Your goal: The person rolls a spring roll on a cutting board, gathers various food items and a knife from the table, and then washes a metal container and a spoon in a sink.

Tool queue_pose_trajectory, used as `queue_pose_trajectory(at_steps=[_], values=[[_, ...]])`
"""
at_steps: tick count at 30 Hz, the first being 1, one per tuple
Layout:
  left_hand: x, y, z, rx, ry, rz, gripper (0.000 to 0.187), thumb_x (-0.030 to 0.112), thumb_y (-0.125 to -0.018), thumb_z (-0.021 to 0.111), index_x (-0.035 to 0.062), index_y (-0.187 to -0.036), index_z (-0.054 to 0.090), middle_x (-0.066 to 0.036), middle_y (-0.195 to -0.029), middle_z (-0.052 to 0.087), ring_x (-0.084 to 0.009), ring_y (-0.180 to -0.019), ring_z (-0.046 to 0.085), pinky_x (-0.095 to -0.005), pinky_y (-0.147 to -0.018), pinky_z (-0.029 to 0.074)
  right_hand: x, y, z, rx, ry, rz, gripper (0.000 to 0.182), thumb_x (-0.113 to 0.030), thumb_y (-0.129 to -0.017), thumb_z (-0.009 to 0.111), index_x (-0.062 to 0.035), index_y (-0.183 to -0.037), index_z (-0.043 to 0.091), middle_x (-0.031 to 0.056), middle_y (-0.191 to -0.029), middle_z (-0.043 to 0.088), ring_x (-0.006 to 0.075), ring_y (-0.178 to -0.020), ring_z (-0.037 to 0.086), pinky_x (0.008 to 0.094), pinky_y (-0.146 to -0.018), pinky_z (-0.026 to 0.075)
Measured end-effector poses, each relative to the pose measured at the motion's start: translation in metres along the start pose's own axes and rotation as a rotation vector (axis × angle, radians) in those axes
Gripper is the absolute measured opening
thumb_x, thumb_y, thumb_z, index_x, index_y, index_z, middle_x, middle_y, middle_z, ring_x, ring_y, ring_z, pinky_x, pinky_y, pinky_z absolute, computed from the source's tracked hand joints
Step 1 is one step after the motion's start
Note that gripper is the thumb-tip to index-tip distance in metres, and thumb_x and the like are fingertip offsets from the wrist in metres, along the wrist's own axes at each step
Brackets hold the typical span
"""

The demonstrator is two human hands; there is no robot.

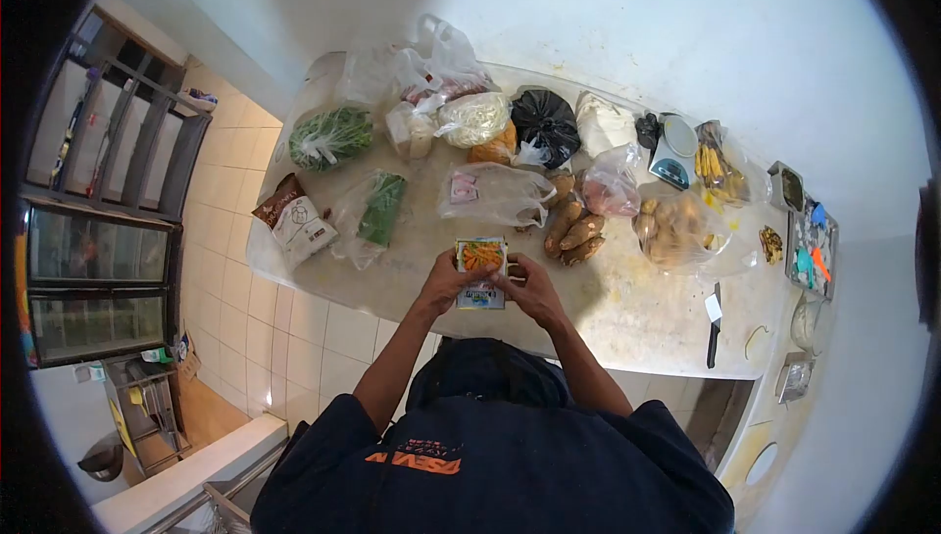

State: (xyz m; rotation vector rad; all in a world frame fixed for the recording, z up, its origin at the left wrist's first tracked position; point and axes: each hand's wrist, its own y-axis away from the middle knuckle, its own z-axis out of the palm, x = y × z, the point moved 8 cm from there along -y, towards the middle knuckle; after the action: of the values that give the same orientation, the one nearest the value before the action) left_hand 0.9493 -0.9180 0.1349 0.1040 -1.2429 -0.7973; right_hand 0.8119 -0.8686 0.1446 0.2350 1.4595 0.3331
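Both my hands are closed on a small printed packet (481,256) with an orange food picture on its upper part and blue and white print below. My left hand (447,281) grips its left side, thumb across the front. From the other edge my right hand (530,289) holds it, the thumbs almost meeting in the middle. Just beyond lies a clear plastic bag (500,194) with a pink-printed item in it. Brown root tubers (578,230) lie to the right of that bag.
Along the wall side of the table (647,328) sit bagged leafy greens (333,137), a black plastic bag (546,127), a scale (672,154) and bagged potatoes (676,228). A knife (715,328) lies near the right edge. At left are a brown and white pouch (296,223) and a leaf-wrapped bundle (380,209).
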Motion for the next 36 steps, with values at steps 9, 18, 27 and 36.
queue_pose_trajectory(at_steps=[9,18,27,36], values=[[0.01,-0.014,0.012,0.015,0.022,0.026,0.026,0.023,-0.086,0.073,0.0043,-0.101,0.063,-0.004,-0.096,0.067,-0.0109,-0.081,0.064,-0.0283,-0.066,0.056,-0.009,0.011,-0.04,0.112,-0.156,0.052,0.043,-0.023,-0.093,0.065,-0.0013,-0.126,0.05,0.0109,-0.101,0.068,0.0156,-0.09,0.064,0.0305,-0.077,0.053],[0.021,-0.016,0.018,0.045,-0.089,0.164,0.025,0.017,-0.084,0.076,0.0037,-0.098,0.062,-0.005,-0.088,0.067,-0.0099,-0.074,0.063,-0.0253,-0.059,0.053,-0.015,0.013,-0.034,0.129,-0.053,-0.04,0.038,-0.02,-0.089,0.069,0.0002,-0.119,0.055,0.011,-0.107,0.066,0.0163,-0.093,0.064,0.0326,-0.083,0.053],[-0.006,-0.023,-0.021,0.18,0.152,-0.024,0.027,0.035,-0.093,0.064,0.0093,-0.092,0.056,0.0,-0.079,0.058,-0.0115,-0.065,0.059,-0.0255,-0.058,0.047,-0.148,0.035,-0.045,0.182,-0.28,-0.335,0.036,-0.01,-0.092,0.063,-0.0004,-0.126,0.052,0.0072,-0.115,0.064,0.0144,-0.103,0.06,0.0308,-0.09,0.048],[-0.033,-0.018,-0.031,0.231,0.139,-0.155,0.026,0.034,-0.092,0.064,0.0099,-0.095,0.055,-0.002,-0.08,0.057,-0.0144,-0.068,0.061,-0.0289,-0.062,0.047,-0.143,-0.07,-0.02,0.118,-0.363,-0.469,0.024,-0.011,-0.095,0.06,-0.0021,-0.118,0.057,0.0032,-0.107,0.066,0.0073,-0.087,0.061,0.0243,-0.073,0.05]])
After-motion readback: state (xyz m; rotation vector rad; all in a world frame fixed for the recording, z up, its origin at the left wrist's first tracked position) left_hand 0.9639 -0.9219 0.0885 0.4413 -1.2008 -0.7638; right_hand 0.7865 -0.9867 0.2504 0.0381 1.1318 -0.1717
